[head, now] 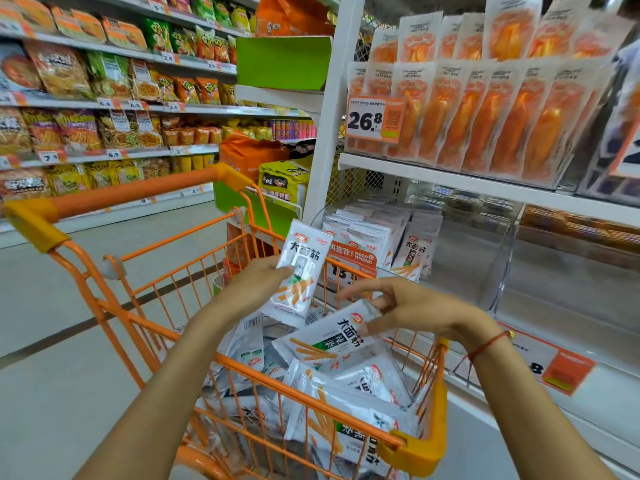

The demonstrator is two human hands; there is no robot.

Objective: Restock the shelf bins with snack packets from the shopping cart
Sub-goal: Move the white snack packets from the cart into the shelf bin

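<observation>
Head view: both hands over the cart (346,381).
Left hand (258,277) grips one upright packet (299,268); right hand (403,308) pinches a second packet (332,341) near the cart's right rim, open bin (498,258) beyond.

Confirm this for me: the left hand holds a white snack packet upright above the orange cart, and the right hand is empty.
Not quite. The head view shows the right hand is not empty: its fingers pinch a second white packet over the orange cart. The left hand does hold its snack packet upright.
</observation>
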